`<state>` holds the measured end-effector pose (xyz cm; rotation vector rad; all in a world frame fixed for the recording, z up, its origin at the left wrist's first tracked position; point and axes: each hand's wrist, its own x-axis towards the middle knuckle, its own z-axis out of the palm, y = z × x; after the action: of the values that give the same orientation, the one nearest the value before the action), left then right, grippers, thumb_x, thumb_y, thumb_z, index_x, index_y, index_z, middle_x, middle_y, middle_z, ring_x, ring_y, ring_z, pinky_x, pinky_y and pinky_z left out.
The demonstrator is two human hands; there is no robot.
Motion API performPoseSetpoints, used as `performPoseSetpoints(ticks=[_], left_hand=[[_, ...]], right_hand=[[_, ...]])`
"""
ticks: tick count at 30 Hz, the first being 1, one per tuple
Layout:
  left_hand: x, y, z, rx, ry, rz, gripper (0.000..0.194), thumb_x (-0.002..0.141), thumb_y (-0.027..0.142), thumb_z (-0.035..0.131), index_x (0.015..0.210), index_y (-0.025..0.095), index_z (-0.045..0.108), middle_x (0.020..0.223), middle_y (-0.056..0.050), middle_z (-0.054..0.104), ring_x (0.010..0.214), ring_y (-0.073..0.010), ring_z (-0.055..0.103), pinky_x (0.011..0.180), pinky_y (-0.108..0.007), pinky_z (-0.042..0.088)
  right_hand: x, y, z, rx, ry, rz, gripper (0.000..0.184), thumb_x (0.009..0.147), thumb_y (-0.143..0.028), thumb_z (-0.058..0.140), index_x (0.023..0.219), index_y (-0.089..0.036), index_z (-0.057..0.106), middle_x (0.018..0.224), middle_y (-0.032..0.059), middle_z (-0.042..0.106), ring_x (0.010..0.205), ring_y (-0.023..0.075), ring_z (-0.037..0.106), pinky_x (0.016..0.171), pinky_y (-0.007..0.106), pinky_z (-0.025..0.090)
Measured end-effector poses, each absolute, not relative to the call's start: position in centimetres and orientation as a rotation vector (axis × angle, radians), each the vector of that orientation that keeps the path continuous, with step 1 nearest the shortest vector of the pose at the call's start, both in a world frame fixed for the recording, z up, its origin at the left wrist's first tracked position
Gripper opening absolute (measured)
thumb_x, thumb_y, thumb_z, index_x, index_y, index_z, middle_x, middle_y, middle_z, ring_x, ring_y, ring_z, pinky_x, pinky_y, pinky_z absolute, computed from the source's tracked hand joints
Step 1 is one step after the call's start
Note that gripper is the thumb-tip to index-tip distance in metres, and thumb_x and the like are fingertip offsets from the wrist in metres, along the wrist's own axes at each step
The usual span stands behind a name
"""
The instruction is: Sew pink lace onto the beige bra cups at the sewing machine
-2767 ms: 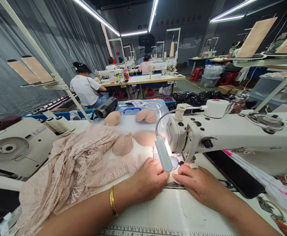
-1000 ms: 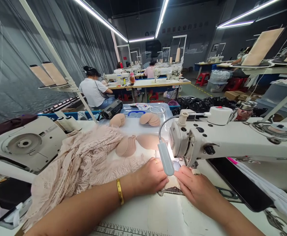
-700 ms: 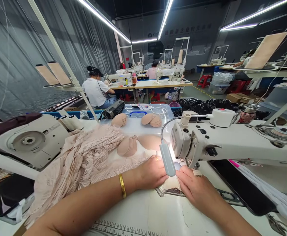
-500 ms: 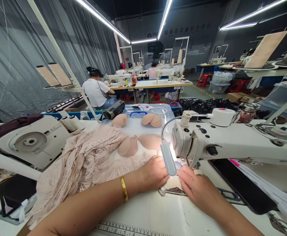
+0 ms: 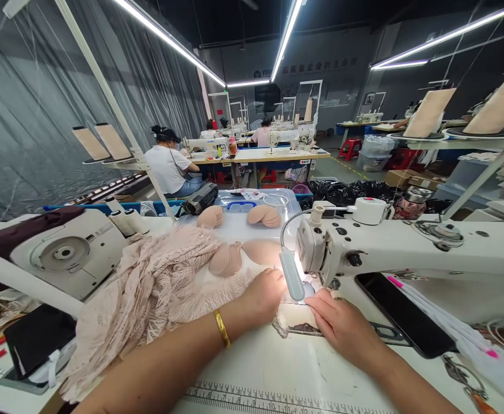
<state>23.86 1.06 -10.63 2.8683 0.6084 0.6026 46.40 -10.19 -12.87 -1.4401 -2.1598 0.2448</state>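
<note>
A white sewing machine (image 5: 407, 244) stands across the table, its small lamp (image 5: 291, 275) lit over the needle area. My left hand (image 5: 260, 296) lies with fingers curled down on a small lace piece (image 5: 297, 317) just left of the needle. My right hand (image 5: 340, 325) presses the same piece from the right, fingers flat and close together. A heap of pale pink lace fabric (image 5: 148, 293) trails off to the left of my left hand. Several beige foam cups (image 5: 228, 259) lie behind it.
A second machine (image 5: 62, 256) sits at the left. A black phone (image 5: 403, 313) lies under the machine arm, scissors (image 5: 468, 379) at the right. A ruler (image 5: 278, 399) runs along the near edge. A clear bin (image 5: 256, 201) stands behind. Other people sew at distant tables.
Both hands stay on the lace piece at the needle; the piece now shows more toward me. The view has shifted slightly, with the machine head looking further off.
</note>
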Motion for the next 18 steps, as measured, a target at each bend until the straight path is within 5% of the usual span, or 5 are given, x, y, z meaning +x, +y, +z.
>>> performPoseSetpoints(ticks=[4, 7, 10, 13, 18], left_hand=[[20.4, -1.3, -9.9, 2.797, 0.560, 0.682, 0.026, 0.093, 0.006, 0.048, 0.112, 0.020, 0.059, 0.097, -0.006, 0.068, 0.087, -0.0220, 0.062, 0.078, -0.034, 0.055], [17.7, -6.2, -9.4, 2.560, 0.500, 0.845, 0.035, 0.098, 0.015, 0.058, 0.133, 0.023, 0.060, 0.124, -0.011, 0.072, 0.113, -0.0245, 0.065, 0.101, -0.042, 0.055], [16.2, -11.8, -9.4, 1.895, 0.652, 0.592, 0.028, 0.099, 0.039, 0.072, 0.121, 0.022, 0.069, 0.119, -0.013, 0.075, 0.109, -0.0249, 0.070, 0.099, -0.041, 0.055], [16.2, -14.8, -9.9, 0.903, 0.708, 0.409, 0.061, 0.087, 0.068, 0.082, 0.119, 0.018, 0.069, 0.114, -0.015, 0.078, 0.099, -0.0232, 0.076, 0.096, -0.037, 0.057], [17.6, -13.7, -9.6, 0.436, 0.790, 0.942, 0.049, 0.077, 0.047, 0.096, 0.107, 0.014, 0.075, 0.121, -0.014, 0.077, 0.105, -0.0211, 0.073, 0.098, -0.030, 0.056]], right_hand=[[43.9, -11.4, -12.1, -1.411, -1.774, 0.798, 0.034, 0.112, -0.053, 0.042, 0.129, -0.027, 0.058, 0.089, 0.0000, 0.069, 0.078, 0.0220, 0.065, 0.070, 0.034, 0.049], [41.0, -12.2, -11.1, -1.253, -1.205, 1.298, 0.062, 0.098, -0.068, 0.066, 0.141, -0.027, 0.049, 0.081, -0.0054, 0.067, 0.074, 0.0204, 0.061, 0.073, 0.033, 0.047], [38.4, -13.1, -10.3, -1.163, -0.931, 1.365, 0.065, 0.089, -0.063, 0.080, 0.136, -0.026, 0.053, 0.076, -0.0079, 0.062, 0.072, 0.0171, 0.053, 0.076, 0.031, 0.044], [36.4, -14.8, -10.4, -1.107, -0.853, 1.320, 0.063, 0.089, -0.062, 0.082, 0.136, -0.029, 0.057, 0.079, -0.0055, 0.062, 0.074, 0.0185, 0.057, 0.075, 0.032, 0.048], [34.6, -19.1, -12.7, -1.052, -0.863, 1.246, 0.063, 0.093, -0.063, 0.078, 0.146, -0.035, 0.056, 0.077, -0.0037, 0.061, 0.070, 0.0209, 0.062, 0.071, 0.035, 0.053]])
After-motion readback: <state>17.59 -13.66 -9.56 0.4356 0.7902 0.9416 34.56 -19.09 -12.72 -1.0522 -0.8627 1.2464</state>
